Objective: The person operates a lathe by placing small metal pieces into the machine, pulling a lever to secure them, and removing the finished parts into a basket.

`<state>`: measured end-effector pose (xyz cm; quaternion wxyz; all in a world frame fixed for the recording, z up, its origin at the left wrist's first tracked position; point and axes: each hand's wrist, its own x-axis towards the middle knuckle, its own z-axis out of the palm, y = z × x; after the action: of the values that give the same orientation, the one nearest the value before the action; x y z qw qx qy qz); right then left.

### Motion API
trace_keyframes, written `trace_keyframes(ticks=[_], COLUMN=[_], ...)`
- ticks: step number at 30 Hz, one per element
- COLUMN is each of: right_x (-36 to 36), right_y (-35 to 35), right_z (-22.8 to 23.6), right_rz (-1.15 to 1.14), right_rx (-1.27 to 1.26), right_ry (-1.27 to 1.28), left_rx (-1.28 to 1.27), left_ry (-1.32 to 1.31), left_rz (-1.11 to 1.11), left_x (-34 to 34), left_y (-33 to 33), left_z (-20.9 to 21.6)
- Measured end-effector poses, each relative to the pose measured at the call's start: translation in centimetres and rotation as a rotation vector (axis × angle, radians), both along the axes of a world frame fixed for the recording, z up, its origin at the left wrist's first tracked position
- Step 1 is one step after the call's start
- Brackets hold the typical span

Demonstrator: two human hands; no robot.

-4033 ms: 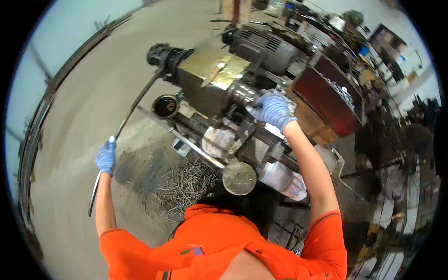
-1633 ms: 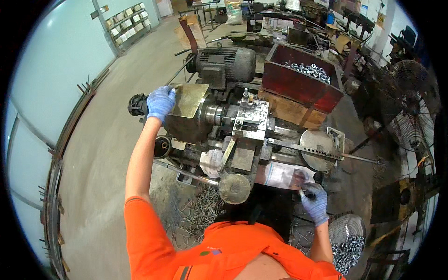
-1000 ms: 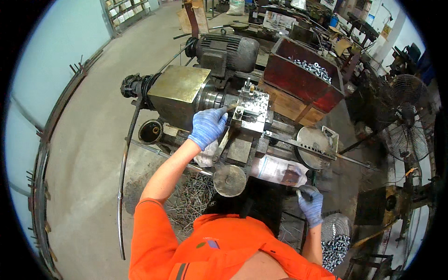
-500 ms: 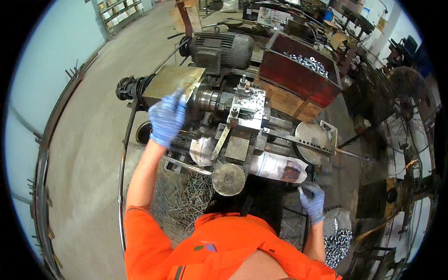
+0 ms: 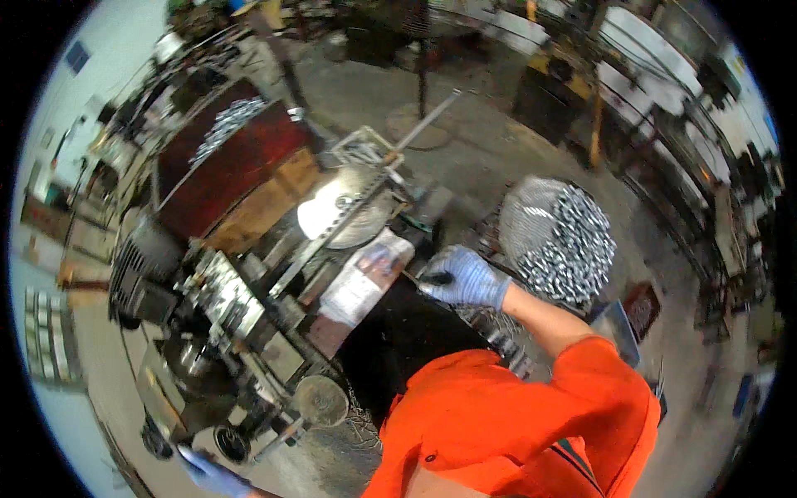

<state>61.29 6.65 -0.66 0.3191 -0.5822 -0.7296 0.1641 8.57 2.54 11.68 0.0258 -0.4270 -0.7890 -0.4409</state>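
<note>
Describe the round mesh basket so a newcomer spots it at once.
Start at the large red box at upper left, then look right, past the blue-gloved right hand. Just beyond that hand sits the round mesh basket, shiny metal pieces heaped toward its right. Unlike the straight-sided box, also holding shiny pieces, it is round and grey.

A: State the supports.
B: Grey floor (image 5: 498, 162), bearing a round mesh basket (image 5: 525, 224) partly filled with shiny metal pieces (image 5: 577, 249). A reddish-brown tray (image 5: 642, 310) sits near it.
A: And off the floor?
B: A wooden crate (image 5: 267, 204) carries a dark red box (image 5: 238, 175). A printed sheet (image 5: 365, 280) lies along the machine (image 5: 284, 357).
</note>
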Motion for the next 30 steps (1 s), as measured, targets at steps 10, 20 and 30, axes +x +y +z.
trace_keyframes(ticks=[10, 20, 30], right_x=[22.5, 30.0, 28.5], right_y=[-6.0, -7.1, -6.6], right_z=[-7.8, -12.1, -12.6], right_rz=[-0.816, -0.895, -0.944], right_rx=[-0.426, -0.894, -0.863], right_ry=[-0.065, -0.410, -0.503], left_rx=[-0.167, -0.422, -0.199], left_ry=[0.172, -0.092, 0.220], left_rz=[-0.205, -0.135, -0.150], left_x=[0.8, -0.6, -1.2], left_y=[-1.3, -0.3, -0.7], left_z=[-15.7, -15.1, -16.6])
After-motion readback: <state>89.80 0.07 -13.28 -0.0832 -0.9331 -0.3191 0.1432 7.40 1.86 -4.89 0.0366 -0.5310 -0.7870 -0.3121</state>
